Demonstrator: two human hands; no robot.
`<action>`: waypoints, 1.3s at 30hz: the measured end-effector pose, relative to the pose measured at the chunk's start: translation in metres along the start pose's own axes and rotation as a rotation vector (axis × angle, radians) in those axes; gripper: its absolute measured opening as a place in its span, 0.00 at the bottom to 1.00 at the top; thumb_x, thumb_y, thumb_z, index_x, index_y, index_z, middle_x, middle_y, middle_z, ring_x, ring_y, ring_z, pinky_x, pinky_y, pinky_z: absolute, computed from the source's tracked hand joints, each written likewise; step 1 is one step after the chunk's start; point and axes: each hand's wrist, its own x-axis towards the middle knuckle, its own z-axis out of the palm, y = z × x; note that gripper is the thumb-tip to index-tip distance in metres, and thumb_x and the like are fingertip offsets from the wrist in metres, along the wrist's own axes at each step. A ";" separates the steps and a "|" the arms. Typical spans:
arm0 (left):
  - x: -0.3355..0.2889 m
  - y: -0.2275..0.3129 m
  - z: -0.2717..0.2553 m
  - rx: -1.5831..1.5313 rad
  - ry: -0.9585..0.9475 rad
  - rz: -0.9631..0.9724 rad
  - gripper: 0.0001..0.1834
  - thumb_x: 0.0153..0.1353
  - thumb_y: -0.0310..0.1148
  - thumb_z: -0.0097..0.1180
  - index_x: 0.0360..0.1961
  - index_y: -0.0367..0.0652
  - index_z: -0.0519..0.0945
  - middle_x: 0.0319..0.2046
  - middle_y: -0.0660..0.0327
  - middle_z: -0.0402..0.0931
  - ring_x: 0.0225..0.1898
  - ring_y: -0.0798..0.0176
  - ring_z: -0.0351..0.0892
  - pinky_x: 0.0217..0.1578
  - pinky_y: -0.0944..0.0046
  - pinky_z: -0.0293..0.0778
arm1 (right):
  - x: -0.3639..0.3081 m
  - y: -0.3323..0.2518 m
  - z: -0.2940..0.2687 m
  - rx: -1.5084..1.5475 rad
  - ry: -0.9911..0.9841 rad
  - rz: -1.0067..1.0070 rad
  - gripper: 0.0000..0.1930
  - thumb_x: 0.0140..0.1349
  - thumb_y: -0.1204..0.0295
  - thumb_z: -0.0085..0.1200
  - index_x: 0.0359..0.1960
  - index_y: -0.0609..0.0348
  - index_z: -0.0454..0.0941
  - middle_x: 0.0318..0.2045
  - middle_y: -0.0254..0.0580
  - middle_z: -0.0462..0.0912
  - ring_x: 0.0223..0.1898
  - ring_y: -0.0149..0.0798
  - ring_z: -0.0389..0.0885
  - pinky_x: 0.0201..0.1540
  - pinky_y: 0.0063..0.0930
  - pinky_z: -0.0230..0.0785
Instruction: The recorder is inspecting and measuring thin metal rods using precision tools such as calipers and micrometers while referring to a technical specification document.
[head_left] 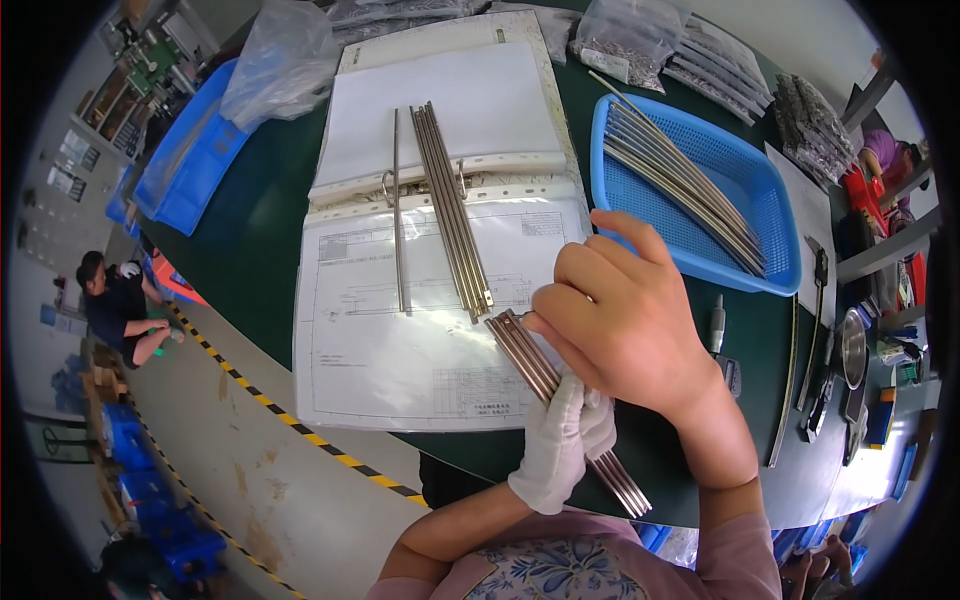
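A smooth dark green bench top [255,250] carries a white ring binder [350,390] lying open, its pages in glossy plastic sleeves. Beyond its right edge sits a light blue plastic basket [740,180], rectangular with rounded corners and perforated walls, with loose rods [690,190] slanting across it; a deeper blue bin [190,180] with plain walls stands at the far left, partly under a crumpled clear bag [285,70]. The bare right hand [630,310] is bent over the top of a held bundle [525,360] of slim, shiny metal rods, thumb and forefinger drawn together at the ends; whether they pinch anything cannot be told. The left hand [560,430], in a white fabric glove, is wrapped closed around that bundle, which slants over the binder's lower right corner. A row of similar rods [448,210] lies side by side across the binder's rings, and one thinner rod [398,210] lies apart to their left. The lower page bears a line drawing with ruled tables and fine print, mostly too small to read.
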 end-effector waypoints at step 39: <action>-0.002 -0.019 0.002 -0.013 -0.066 0.038 0.19 0.65 0.50 0.45 0.24 0.49 0.63 0.12 0.72 0.51 0.10 0.76 0.47 0.11 0.73 0.47 | -0.002 0.005 -0.017 -0.039 -0.108 -0.043 0.10 0.44 0.70 0.58 0.19 0.55 0.67 0.17 0.34 0.69 0.23 0.38 0.74 0.40 0.34 0.69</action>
